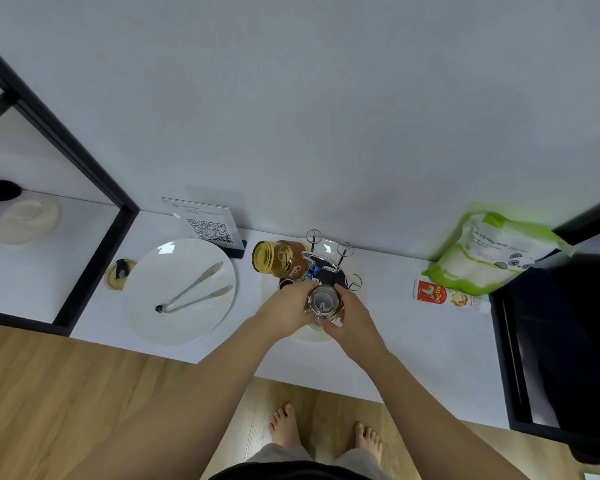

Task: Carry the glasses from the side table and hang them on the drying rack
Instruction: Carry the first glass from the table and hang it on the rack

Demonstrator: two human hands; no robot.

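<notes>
Glasses show in two spots on the drying rack: a clear glass gripped between both hands, base toward the camera, over the rack's near side, and an amber glass hanging tilted on a left prong. Left hand wraps the clear glass from the left; right hand clasps it from the right. Left of the rack on the white surface sits a plate holding tongs.

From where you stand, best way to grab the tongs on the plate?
Take the tongs across both arms near the middle, coming from above. They lie flat on the white plate, arms splayed toward the upper right, joined end at lower left, so a top-down pinch closes them.
</notes>
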